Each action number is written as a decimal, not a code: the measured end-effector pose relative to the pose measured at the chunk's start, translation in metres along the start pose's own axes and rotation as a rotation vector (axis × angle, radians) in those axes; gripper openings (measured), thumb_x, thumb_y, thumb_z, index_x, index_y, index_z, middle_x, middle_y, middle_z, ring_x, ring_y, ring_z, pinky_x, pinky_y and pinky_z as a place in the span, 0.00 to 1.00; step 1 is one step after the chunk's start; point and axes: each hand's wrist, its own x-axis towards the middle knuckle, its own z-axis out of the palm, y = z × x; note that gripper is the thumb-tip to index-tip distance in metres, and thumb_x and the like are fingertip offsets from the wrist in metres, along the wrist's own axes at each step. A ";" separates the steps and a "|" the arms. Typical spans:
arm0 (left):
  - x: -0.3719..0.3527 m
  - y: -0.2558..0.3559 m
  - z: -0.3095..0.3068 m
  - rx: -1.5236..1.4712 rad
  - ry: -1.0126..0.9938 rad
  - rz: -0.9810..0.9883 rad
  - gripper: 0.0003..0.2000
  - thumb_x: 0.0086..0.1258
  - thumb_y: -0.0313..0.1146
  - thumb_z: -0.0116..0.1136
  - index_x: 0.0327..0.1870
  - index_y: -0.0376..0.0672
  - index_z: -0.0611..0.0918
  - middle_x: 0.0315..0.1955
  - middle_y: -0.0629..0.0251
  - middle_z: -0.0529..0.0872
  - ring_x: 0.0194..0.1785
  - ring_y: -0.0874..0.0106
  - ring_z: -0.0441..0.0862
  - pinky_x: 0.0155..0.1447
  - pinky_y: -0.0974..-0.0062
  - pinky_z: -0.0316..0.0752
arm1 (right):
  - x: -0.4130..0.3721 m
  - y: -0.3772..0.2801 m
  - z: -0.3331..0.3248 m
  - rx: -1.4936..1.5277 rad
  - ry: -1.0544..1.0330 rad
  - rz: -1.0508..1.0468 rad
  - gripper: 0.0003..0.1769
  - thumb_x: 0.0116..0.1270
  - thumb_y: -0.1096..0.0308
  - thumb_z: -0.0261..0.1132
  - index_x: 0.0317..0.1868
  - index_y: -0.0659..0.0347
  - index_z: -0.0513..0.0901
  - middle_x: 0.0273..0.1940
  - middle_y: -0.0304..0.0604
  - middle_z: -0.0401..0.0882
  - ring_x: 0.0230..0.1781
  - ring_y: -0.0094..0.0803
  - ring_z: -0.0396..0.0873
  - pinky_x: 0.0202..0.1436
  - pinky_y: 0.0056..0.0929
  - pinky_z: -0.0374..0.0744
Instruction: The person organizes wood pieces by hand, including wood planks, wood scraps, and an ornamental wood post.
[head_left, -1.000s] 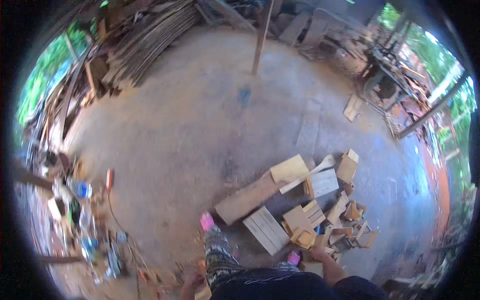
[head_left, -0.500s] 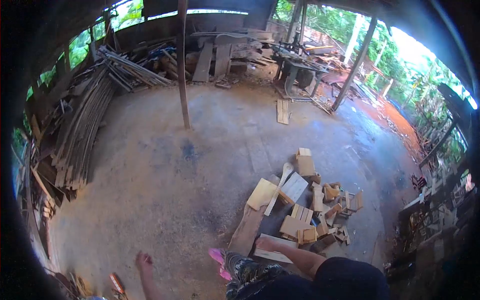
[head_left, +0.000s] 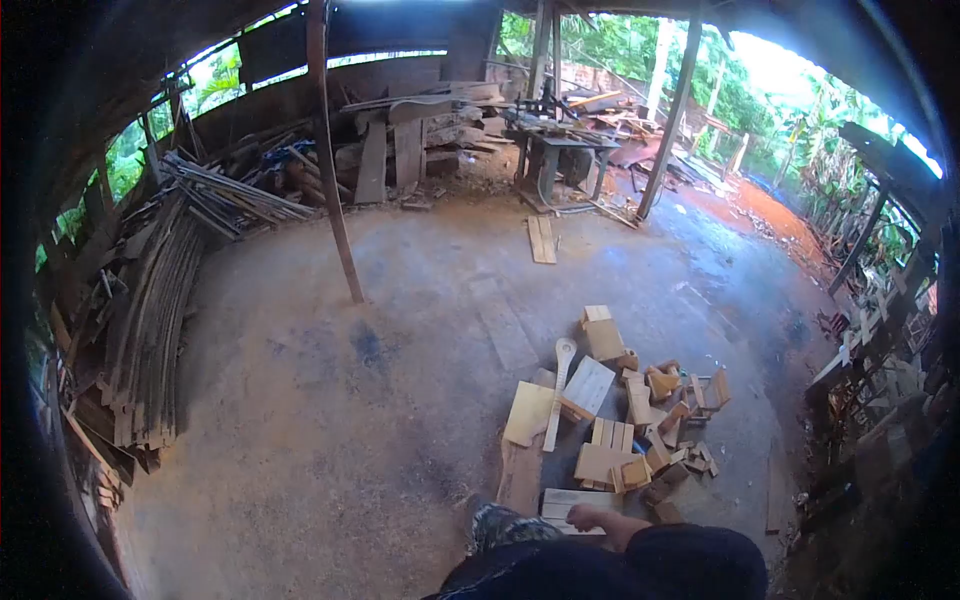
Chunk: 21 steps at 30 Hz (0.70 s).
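Observation:
My right hand [head_left: 586,517] hangs low at the bottom, over a pale slatted board [head_left: 562,497]. Its fingers look curled in, and nothing shows in them. My left hand is out of the picture. Just beyond, on the concrete floor, lie a long brown plank [head_left: 520,475], a square light board [head_left: 529,413] and a large wooden spoon [head_left: 558,390]. To their right sit a greyish board [head_left: 588,386], a slatted wooden piece [head_left: 611,436], a box-like wooden piece [head_left: 604,338] and a small chair-like wooden piece [head_left: 712,391], among several smaller wooden pieces.
A wooden post [head_left: 333,170] rises left of centre; another post [head_left: 672,120] stands farther right. Long boards [head_left: 160,310] are stacked along the left wall. A work table [head_left: 566,150] and scrap wood are at the back. One small board [head_left: 541,240] lies in front of the table.
My left hand, the pink footwear and the orange-and-white object at lower left have gone out of view. The view has shifted, and my right hand now appears farther right and lower.

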 end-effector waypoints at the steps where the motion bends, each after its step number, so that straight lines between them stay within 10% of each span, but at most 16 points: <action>1: 0.007 0.002 0.004 -0.017 -0.013 -0.023 0.20 0.69 0.48 0.46 0.47 0.39 0.77 0.39 0.60 0.80 0.43 0.66 0.75 0.49 0.66 0.71 | 0.017 0.009 -0.002 0.004 -0.004 -0.014 0.15 0.63 0.61 0.55 0.33 0.65 0.80 0.26 0.46 0.80 0.22 0.33 0.79 0.26 0.35 0.79; 3: 0.030 0.021 0.015 -0.056 -0.037 -0.051 0.19 0.69 0.47 0.46 0.46 0.40 0.77 0.38 0.60 0.80 0.41 0.67 0.76 0.47 0.67 0.72 | 0.044 0.030 -0.005 0.739 0.031 0.248 0.13 0.62 0.63 0.56 0.36 0.66 0.79 0.29 0.48 0.81 0.27 0.34 0.81 0.30 0.36 0.80; 5: 0.064 0.057 0.033 -0.104 -0.075 -0.065 0.17 0.69 0.46 0.47 0.45 0.41 0.77 0.37 0.60 0.80 0.39 0.67 0.76 0.45 0.68 0.72 | 0.082 0.040 -0.023 0.376 0.228 0.036 0.14 0.62 0.62 0.58 0.38 0.65 0.80 0.33 0.50 0.82 0.31 0.36 0.81 0.33 0.38 0.80; 7: 0.109 0.105 0.057 -0.162 -0.116 -0.072 0.16 0.69 0.45 0.47 0.44 0.42 0.77 0.36 0.61 0.80 0.38 0.67 0.76 0.43 0.68 0.72 | 0.163 0.045 -0.076 -0.276 -0.112 0.029 0.16 0.63 0.59 0.58 0.40 0.65 0.79 0.37 0.51 0.82 0.33 0.38 0.81 0.34 0.38 0.80; 16: 0.271 0.151 0.160 -0.920 0.100 -0.143 0.10 0.69 0.41 0.50 0.39 0.45 0.77 0.31 0.62 0.81 0.30 0.69 0.78 0.33 0.71 0.73 | 0.289 -0.068 -0.369 0.225 0.185 -0.258 0.18 0.61 0.55 0.61 0.45 0.59 0.82 0.36 0.48 0.84 0.38 0.34 0.82 0.44 0.36 0.78; 17: 0.276 0.152 0.172 -1.038 0.165 -0.130 0.09 0.69 0.40 0.50 0.39 0.45 0.77 0.30 0.62 0.81 0.29 0.69 0.78 0.32 0.72 0.74 | 0.334 -0.016 -0.384 -0.205 0.206 -0.574 0.20 0.62 0.55 0.61 0.50 0.58 0.81 0.42 0.47 0.83 0.43 0.36 0.81 0.45 0.37 0.78; 20: 0.357 0.208 0.179 -1.225 0.299 -0.071 0.08 0.69 0.39 0.51 0.38 0.46 0.77 0.29 0.63 0.81 0.28 0.69 0.78 0.30 0.72 0.74 | 0.317 -0.109 -0.520 -0.127 0.438 -0.954 0.20 0.69 0.56 0.56 0.55 0.59 0.77 0.47 0.43 0.81 0.45 0.37 0.79 0.47 0.36 0.78; 21: 0.400 0.238 0.190 -0.874 -0.246 0.073 0.11 0.69 0.43 0.52 0.43 0.47 0.79 0.31 0.64 0.82 0.32 0.71 0.80 0.34 0.72 0.75 | 0.353 -0.119 -0.551 -0.106 0.388 -0.949 0.21 0.68 0.56 0.56 0.55 0.59 0.77 0.47 0.43 0.81 0.45 0.37 0.79 0.47 0.36 0.78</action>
